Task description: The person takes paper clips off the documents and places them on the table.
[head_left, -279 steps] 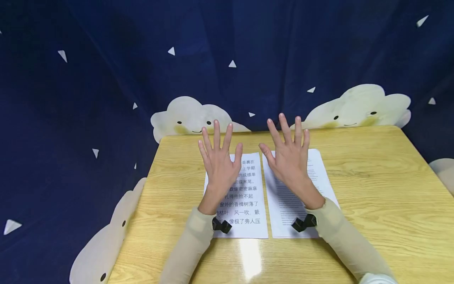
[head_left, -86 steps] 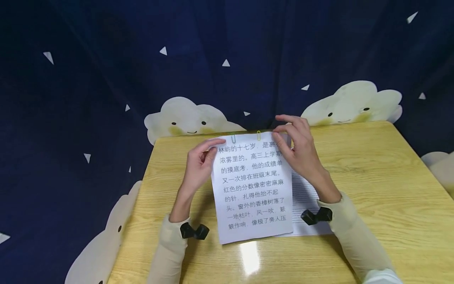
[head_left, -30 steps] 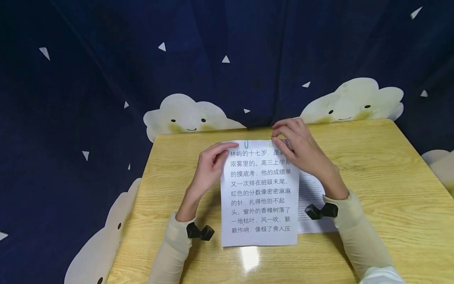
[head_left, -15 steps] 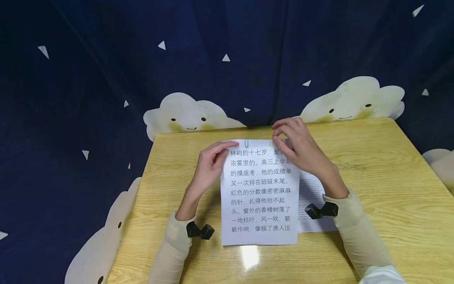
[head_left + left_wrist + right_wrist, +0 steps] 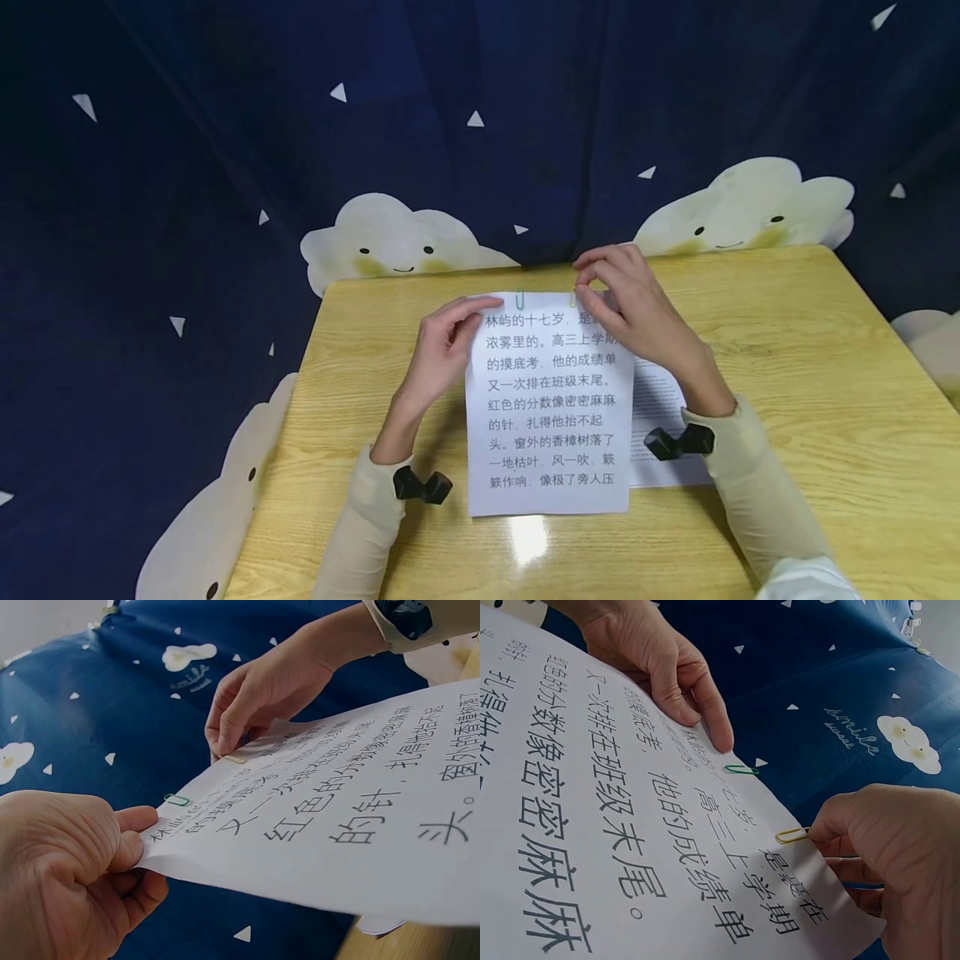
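A printed sheet of paper (image 5: 551, 417) with large Chinese text is held up off the table. My left hand (image 5: 442, 346) pinches its upper left corner, thumb in front and other fingers behind, as the left wrist view shows. On the top edge sit a green paper clip (image 5: 741, 769) and a yellow paper clip (image 5: 791, 835). My right hand (image 5: 633, 312) pinches the outer end of the yellow clip between thumb and index finger; the clip's other end still overlaps the paper. The green clip lies just right of my left fingertips, untouched.
A second sheet with small print (image 5: 660, 425) lies on the wooden table (image 5: 810, 400), partly covered by the raised one. Behind the table hangs a dark blue curtain (image 5: 420, 108) with white triangles and clouds. Black devices (image 5: 678, 442) are strapped at both wrists.
Earlier both hands were spread over two flat sheets; later they lifted the left sheet by its upper corners. My right hand then moved from the corner to the yellow clip. Lately almost nothing moves.
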Tool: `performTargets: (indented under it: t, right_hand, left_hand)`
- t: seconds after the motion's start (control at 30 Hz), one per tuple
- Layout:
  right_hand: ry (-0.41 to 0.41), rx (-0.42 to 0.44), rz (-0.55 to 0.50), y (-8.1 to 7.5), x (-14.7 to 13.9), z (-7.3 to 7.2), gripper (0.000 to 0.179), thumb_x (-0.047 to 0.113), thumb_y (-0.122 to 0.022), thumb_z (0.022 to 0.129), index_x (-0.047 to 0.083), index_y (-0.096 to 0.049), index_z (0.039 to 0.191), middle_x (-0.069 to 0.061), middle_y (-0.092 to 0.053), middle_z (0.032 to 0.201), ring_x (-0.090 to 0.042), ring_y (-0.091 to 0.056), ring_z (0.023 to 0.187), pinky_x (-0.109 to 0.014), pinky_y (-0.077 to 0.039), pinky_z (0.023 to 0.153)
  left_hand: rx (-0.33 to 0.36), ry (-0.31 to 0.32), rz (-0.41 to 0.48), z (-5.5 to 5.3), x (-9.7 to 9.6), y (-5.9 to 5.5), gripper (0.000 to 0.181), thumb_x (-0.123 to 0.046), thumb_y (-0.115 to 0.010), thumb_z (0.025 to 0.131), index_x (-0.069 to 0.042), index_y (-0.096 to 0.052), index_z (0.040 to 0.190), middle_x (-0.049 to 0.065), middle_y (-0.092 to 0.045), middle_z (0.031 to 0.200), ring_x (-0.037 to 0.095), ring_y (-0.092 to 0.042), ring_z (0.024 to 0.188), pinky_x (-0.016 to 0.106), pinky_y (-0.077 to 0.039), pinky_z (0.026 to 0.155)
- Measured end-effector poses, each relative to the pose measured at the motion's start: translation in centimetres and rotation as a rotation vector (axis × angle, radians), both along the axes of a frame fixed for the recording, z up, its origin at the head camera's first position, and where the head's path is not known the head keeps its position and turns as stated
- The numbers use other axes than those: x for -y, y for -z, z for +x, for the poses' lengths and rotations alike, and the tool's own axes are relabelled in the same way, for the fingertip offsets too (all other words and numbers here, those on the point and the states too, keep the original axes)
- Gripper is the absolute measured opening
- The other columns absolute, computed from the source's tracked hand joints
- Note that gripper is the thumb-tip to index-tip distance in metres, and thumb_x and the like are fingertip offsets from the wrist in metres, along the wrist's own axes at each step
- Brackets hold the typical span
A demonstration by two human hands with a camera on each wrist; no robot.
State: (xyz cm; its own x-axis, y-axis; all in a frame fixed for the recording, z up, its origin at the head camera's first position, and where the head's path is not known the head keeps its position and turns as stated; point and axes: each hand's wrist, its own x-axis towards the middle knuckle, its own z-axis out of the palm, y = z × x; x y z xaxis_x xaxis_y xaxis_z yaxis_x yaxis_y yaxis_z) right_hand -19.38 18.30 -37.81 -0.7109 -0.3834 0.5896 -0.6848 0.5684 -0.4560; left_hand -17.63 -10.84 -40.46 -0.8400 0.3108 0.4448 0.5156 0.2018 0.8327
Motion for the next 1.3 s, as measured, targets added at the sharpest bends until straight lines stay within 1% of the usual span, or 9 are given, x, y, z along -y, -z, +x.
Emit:
performTargets:
  t: [0.17, 0.33, 0.53, 0.93, 1.3]
  right_hand:
    - [-0.007, -0.002, -0.019, 0.01, 0.04, -0.18, 0.006, 0.003, -0.067, 0.097, 0.007, -0.067, 0.092, -0.015, -0.064, 0.123, -0.034, -0.045, 0.118, -0.05, -0.035, 0.099]
    - [-0.01, 0.012, -0.021, -0.08, 0.05, -0.21, 0.007, 0.003, -0.068, 0.097, 0.008, -0.068, 0.092, -0.014, -0.064, 0.124, -0.033, -0.045, 0.12, -0.05, -0.035, 0.1]
    - [-0.008, 0.019, -0.028, -0.14, 0.01, -0.34, 0.006, 0.003, -0.067, 0.098, 0.007, -0.068, 0.092, -0.014, -0.064, 0.125, -0.033, -0.045, 0.12, -0.05, -0.035, 0.1]
    - [-0.008, 0.015, -0.049, -0.14, 0.04, -0.33, 0.008, 0.002, -0.068, 0.097, 0.007, -0.069, 0.091, -0.014, -0.064, 0.125, -0.034, -0.043, 0.12, -0.05, -0.032, 0.099]
    - [-0.01, -0.001, -0.061, 0.13, 0.09, -0.29, 0.009, 0.001, -0.068, 0.096, 0.007, -0.069, 0.09, -0.015, -0.065, 0.125, -0.035, -0.043, 0.121, -0.052, -0.03, 0.1]
  left_hand:
    - [0.001, -0.009, -0.005, -0.08, 0.02, 0.01, 0.033, 0.011, -0.053, 0.103, 0.0, -0.072, 0.126, 0.017, -0.069, 0.127, 0.024, -0.06, 0.071, 0.02, -0.037, 0.052]
    - [0.0, 0.003, 0.007, -0.2, 0.09, -0.02, 0.033, 0.009, -0.053, 0.104, -0.003, -0.073, 0.127, 0.013, -0.07, 0.126, 0.023, -0.061, 0.071, 0.02, -0.038, 0.051]
    - [-0.01, 0.015, 0.018, -0.25, 0.15, -0.19, 0.032, 0.006, -0.053, 0.105, -0.006, -0.074, 0.127, 0.012, -0.07, 0.125, 0.022, -0.062, 0.07, 0.021, -0.04, 0.05]
    - [-0.02, 0.008, 0.007, -0.33, 0.22, 0.02, 0.033, 0.007, -0.053, 0.105, -0.006, -0.074, 0.126, 0.011, -0.07, 0.125, 0.018, -0.063, 0.07, 0.022, -0.04, 0.049]
    - [-0.002, 0.007, 0.022, -0.31, 0.16, 0.23, 0.033, 0.006, -0.053, 0.105, -0.007, -0.074, 0.126, 0.011, -0.07, 0.125, 0.02, -0.063, 0.071, 0.021, -0.041, 0.05]
